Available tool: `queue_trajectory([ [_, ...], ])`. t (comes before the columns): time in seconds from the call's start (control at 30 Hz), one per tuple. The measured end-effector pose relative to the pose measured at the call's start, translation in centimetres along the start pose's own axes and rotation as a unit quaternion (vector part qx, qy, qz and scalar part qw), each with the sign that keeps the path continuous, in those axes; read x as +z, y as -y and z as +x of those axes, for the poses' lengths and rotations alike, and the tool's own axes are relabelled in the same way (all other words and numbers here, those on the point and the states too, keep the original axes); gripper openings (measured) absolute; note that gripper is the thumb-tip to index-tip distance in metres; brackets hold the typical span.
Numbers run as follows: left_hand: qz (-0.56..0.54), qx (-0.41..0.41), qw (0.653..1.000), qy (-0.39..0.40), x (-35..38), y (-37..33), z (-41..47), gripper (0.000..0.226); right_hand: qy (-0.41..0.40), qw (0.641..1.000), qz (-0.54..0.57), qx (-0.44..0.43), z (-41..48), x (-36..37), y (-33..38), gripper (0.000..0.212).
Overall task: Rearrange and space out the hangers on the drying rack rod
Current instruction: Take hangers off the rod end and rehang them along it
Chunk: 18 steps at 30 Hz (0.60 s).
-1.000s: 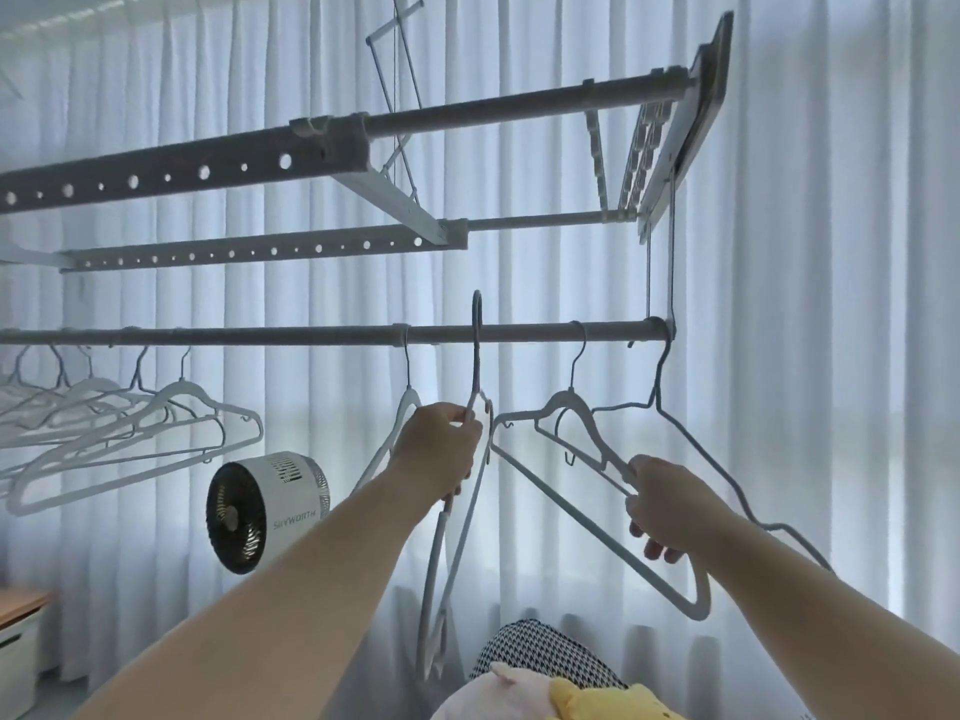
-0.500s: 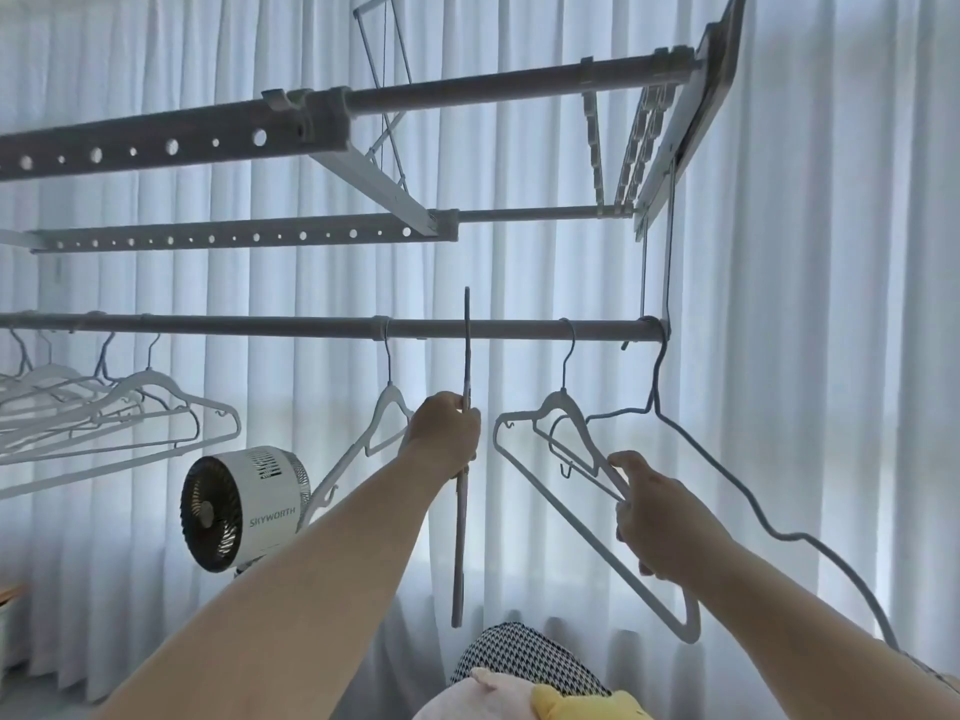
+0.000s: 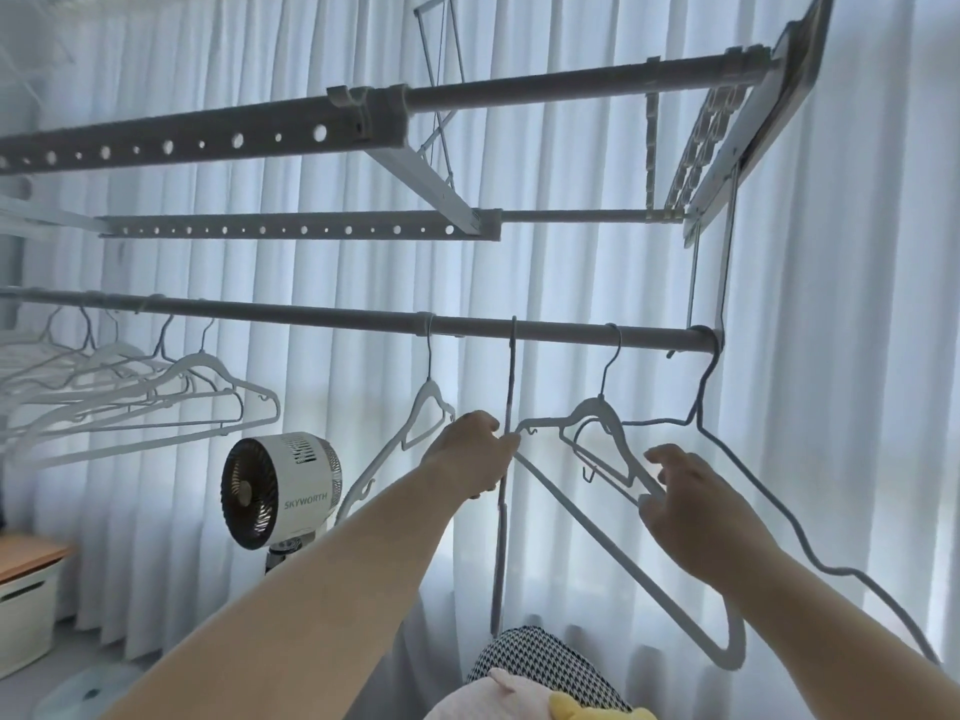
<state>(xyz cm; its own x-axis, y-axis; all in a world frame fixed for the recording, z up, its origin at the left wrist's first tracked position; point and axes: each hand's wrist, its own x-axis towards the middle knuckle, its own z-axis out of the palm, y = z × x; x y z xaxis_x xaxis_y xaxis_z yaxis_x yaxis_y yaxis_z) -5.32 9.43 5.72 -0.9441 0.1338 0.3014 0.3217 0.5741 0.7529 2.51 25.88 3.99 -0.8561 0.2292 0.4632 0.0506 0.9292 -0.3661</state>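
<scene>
My left hand (image 3: 470,452) grips the edge-on hanger (image 3: 499,553), hooked on the rod (image 3: 311,315). My right hand (image 3: 696,506) holds the white hanger (image 3: 592,407) by its arm. Wire hanger (image 3: 707,379) sits at the rod's right end.

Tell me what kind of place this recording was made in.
Probably a home laundry-drying spot: an overhead drying rack with hangers on its rod, long white curtains, and a small Skyworth fan.

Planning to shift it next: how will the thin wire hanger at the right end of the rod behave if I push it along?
Probably very light: the wire hanger is only a thin strand. Its lower arm looks kinked, so it likely flexes rather than staying stiff. Hanging by one hook on the smooth rod, it should slide easily but swing.
</scene>
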Motion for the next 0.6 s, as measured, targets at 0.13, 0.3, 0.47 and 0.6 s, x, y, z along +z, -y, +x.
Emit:
queue_trajectory([
  [0.13, -0.033, -0.004, 0.998, 0.059, -0.6, 0.4, -2.0, 0.051, 0.019, 1.0, -0.012, 0.002, 0.5, 0.4, 1.3, 0.032],
  [0.3, 0.086, 0.028, 0.995, 0.034, -1.4, 1.3, -3.7, 0.045, 0.021, 0.999, -0.038, -0.021, 0.1, 0.8, 3.4, 0.041],
  [0.47, 0.11, 0.072, 0.988, -0.082, -4.4, 2.6, -5.1, 0.026, -0.043, 0.997, -0.021, -0.06, 0.1, 0.4, 4.8, 0.037],
  [0.6, 0.099, 0.084, 0.983, -0.128, -7.7, 4.9, -5.9, 0.025, -0.066, 0.994, 0.019, -0.084, -0.1, 1.1, 7.9, 0.024],
])
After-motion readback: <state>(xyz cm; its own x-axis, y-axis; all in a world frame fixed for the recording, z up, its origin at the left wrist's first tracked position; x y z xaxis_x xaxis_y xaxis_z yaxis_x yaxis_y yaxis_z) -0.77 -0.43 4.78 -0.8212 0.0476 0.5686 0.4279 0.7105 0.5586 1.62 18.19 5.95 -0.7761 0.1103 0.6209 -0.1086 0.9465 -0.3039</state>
